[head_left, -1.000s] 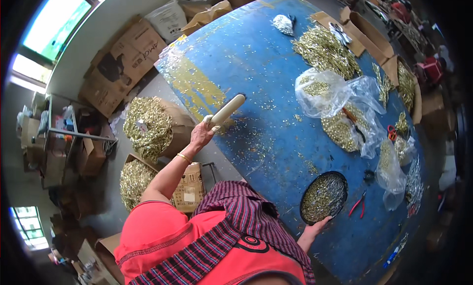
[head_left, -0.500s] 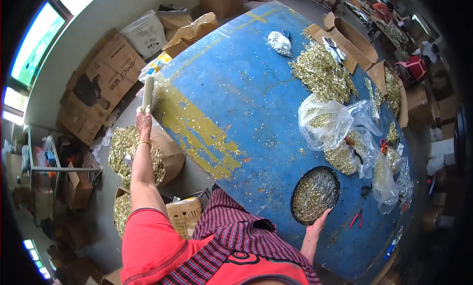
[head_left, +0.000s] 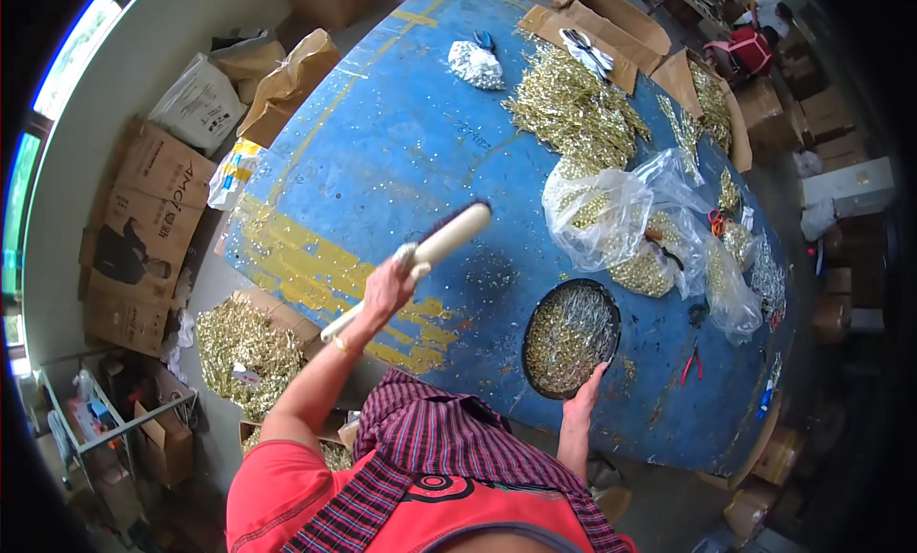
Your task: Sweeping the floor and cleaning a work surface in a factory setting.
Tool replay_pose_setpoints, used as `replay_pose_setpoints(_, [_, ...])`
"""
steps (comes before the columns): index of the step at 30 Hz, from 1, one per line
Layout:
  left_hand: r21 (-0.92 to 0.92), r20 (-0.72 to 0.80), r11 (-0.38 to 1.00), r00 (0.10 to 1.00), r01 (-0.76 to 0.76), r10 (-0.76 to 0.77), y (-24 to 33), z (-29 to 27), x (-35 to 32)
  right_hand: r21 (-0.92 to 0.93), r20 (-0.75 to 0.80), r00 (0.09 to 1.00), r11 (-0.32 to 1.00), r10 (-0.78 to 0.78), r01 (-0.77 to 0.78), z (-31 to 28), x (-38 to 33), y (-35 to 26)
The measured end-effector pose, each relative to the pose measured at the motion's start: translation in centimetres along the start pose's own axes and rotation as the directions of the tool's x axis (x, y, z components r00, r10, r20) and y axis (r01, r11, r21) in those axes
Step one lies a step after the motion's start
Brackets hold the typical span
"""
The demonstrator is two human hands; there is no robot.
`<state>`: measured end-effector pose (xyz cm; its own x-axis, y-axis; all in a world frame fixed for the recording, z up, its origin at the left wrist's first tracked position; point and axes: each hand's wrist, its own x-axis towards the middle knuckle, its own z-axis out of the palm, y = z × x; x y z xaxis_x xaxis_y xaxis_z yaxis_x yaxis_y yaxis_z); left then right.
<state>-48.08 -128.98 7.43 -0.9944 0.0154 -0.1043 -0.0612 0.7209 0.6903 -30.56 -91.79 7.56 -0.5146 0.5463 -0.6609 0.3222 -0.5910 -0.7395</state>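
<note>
My left hand (head_left: pixel 387 290) is closed round the pale handle of a long brush (head_left: pixel 454 234) with dark bristles. The brush is held over the blue table (head_left: pixel 382 152), its head pointing away to the right. My right hand (head_left: pixel 580 400) grips the near rim of a round black tray (head_left: pixel 526 348), thumb at the edge and most fingers hidden beneath. Inside the tray lie many small gold and silver bits (head_left: pixel 570 338). Gold flecks are scattered over the table and the worn yellow patch (head_left: pixel 287 252) at its left.
A heap of gold strands (head_left: pixel 573 104), clear plastic bags (head_left: pixel 602 214) and red-handled pliers (head_left: pixel 693 357) lie on the table's right half. A white bundle (head_left: pixel 475 66) sits toward the far edge. Left of the table stand cardboard boxes (head_left: pixel 143 238) and a gold heap (head_left: pixel 248 352).
My left hand has swung the brush from beyond the table's left edge to over the table. The tray stays in my right hand. The whole view has shifted.
</note>
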Motion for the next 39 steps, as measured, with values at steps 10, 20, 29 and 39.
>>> replay_pose_setpoints(10, [0.258,-0.171,0.96,0.972,-0.111,0.159,-2.2,4.5,25.5,0.082,-0.207,0.975,0.992,-0.078,0.097,-9.5,-3.8,1.9])
replay_pose_setpoints(20, [0.022,0.324,0.969,0.919,-0.247,0.227,5.9,8.5,-5.4,0.273,-0.092,0.978,0.939,-0.189,0.208,-10.8,-3.4,0.0])
replay_pose_setpoints(29, [0.195,-0.429,0.951,0.893,0.24,-0.137,-8.3,-3.1,-13.3,0.098,-0.057,0.997,0.994,-0.045,0.051,-16.0,-1.4,-0.7])
replay_pose_setpoints(39, [0.015,-0.162,0.98,0.968,0.198,-0.193,5.9,17.4,-24.6,0.095,-0.118,0.993,0.995,-0.032,0.043,-30.9,-3.7,-0.6])
